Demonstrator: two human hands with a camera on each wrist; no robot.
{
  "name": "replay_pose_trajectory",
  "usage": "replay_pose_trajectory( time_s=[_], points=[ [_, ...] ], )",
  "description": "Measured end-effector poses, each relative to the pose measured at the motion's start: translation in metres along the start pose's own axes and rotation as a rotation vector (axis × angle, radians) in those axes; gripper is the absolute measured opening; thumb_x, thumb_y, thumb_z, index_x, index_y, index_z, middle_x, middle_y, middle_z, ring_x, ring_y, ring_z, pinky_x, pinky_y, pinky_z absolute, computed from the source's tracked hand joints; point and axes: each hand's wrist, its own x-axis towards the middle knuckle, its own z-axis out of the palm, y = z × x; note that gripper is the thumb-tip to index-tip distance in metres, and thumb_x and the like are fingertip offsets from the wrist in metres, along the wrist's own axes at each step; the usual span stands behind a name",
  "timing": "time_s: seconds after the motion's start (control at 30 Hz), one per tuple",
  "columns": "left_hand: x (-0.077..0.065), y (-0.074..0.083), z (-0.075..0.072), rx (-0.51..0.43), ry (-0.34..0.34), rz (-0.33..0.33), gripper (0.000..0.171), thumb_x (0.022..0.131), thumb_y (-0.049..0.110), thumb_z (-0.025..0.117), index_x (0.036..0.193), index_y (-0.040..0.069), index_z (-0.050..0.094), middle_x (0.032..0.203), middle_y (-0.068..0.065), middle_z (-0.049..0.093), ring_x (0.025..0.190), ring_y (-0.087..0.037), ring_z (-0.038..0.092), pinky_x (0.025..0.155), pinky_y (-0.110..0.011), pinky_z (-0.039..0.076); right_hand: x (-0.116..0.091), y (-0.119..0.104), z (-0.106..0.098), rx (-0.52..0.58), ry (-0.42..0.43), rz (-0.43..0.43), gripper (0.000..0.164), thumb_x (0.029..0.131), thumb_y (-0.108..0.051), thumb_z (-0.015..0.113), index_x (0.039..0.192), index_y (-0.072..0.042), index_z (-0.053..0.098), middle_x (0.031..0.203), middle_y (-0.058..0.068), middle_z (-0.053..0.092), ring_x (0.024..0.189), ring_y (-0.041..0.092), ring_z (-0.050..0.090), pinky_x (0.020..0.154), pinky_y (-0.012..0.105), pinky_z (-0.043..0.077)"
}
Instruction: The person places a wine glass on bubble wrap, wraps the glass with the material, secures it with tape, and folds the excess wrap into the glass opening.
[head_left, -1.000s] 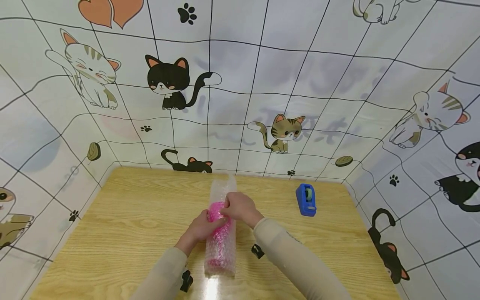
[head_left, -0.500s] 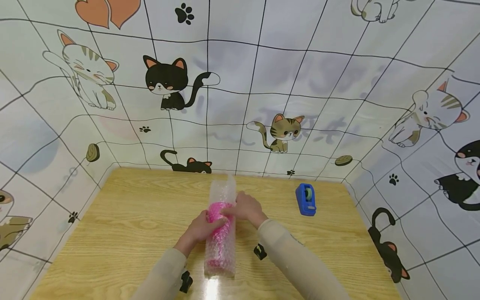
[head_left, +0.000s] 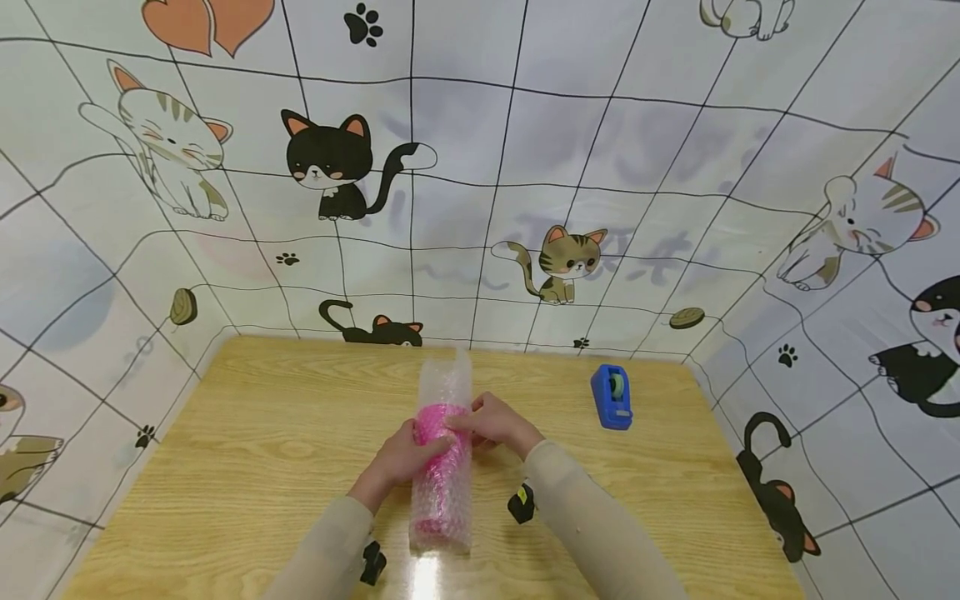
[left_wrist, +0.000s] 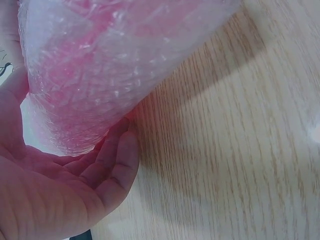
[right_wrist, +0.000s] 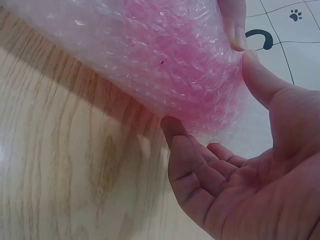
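Note:
A long roll of bubble wrap point(head_left: 442, 504) lies on the wooden table, with something bright pink showing through its layers. My left hand point(head_left: 403, 457) holds the roll from the left, thumb on top; in the left wrist view its fingers point(left_wrist: 112, 165) curl beneath the wrap. From the other side my right hand point(head_left: 501, 422) grips the same roll, its thumb near the left thumb. The right wrist view shows the fingers point(right_wrist: 187, 165) bent under the plastic's lower edge. Layers of wrap blur the pink thing's shape.
A blue tape dispenser point(head_left: 612, 397) with a roll of tape stands at the back right of the table point(head_left: 300, 400). Cloth walls point(head_left: 465, 150) printed with cats enclose the table at the back and both sides. A dark wrist camera point(head_left: 521, 503) hangs below the right sleeve.
My right hand has slid from the top of the roll to its right side, its fingers moving down around it. The left hand and the roll have stayed nearly still.

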Motion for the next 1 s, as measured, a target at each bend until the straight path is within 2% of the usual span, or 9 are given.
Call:
replay_pose_trajectory(
  time_s=[0.23, 0.43, 0.67, 0.9, 1.0],
  points=[
    [-0.0005, 0.0019, -0.0029, 0.018, -0.021, 0.012, 0.088, 0.086, 0.056, 0.065, 0.141, -0.006, 0.036, 0.127, -0.023, 0.057, 0.109, -0.031, 0.061, 0.094, -0.049, 0.053, -0.0028, -0.0006, 0.0019, 0.027, 0.022, 0.017, 0.067, 0.08, -0.054, 0.073, 0.116, -0.005, 0.044, 0.099, 0.01, 0.061, 0.091, 0.027, 0.066, 0.079, 0.042, 0.055],
    [-0.0008, 0.0036, -0.0048, 0.037, -0.052, 0.012, 0.091, 0.086, 0.059, 0.063, 0.143, -0.007, 0.034, 0.131, -0.024, 0.054, 0.115, -0.035, 0.059, 0.098, -0.052, 0.05, -0.0054, -0.0027, 0.0032, 0.024, 0.028, 0.0, 0.064, 0.082, -0.051, 0.073, 0.115, -0.004, 0.046, 0.097, 0.01, 0.062, 0.087, 0.026, 0.066, 0.076, 0.041, 0.055],
    [-0.0001, 0.0061, -0.0043, 0.06, -0.062, 0.024, 0.09, 0.086, 0.058, 0.063, 0.142, -0.007, 0.036, 0.131, -0.025, 0.054, 0.115, -0.035, 0.059, 0.098, -0.052, 0.05, -0.0094, -0.0092, -0.0017, 0.019, -0.034, -0.035, 0.053, 0.087, -0.041, 0.069, 0.117, -0.004, 0.048, 0.098, 0.01, 0.063, 0.084, 0.023, 0.066, 0.072, 0.037, 0.054],
    [-0.0018, 0.0049, -0.006, 0.01, -0.087, 0.027, 0.09, 0.086, 0.056, 0.065, 0.143, -0.006, 0.034, 0.131, -0.023, 0.055, 0.114, -0.033, 0.06, 0.098, -0.053, 0.05, -0.0087, -0.0055, -0.0056, 0.047, -0.088, -0.017, 0.05, 0.09, -0.042, 0.067, 0.122, -0.009, 0.047, 0.098, 0.01, 0.065, 0.088, 0.028, 0.066, 0.078, 0.041, 0.055],
    [-0.0026, 0.0056, -0.0069, -0.01, -0.109, 0.03, 0.089, 0.087, 0.054, 0.065, 0.145, -0.006, 0.033, 0.13, -0.022, 0.055, 0.112, -0.032, 0.061, 0.097, -0.053, 0.05, -0.0093, -0.0044, -0.0057, 0.058, -0.104, -0.015, 0.049, 0.091, -0.043, 0.065, 0.122, -0.01, 0.047, 0.096, 0.009, 0.066, 0.09, 0.03, 0.066, 0.077, 0.04, 0.054]
  ],
)
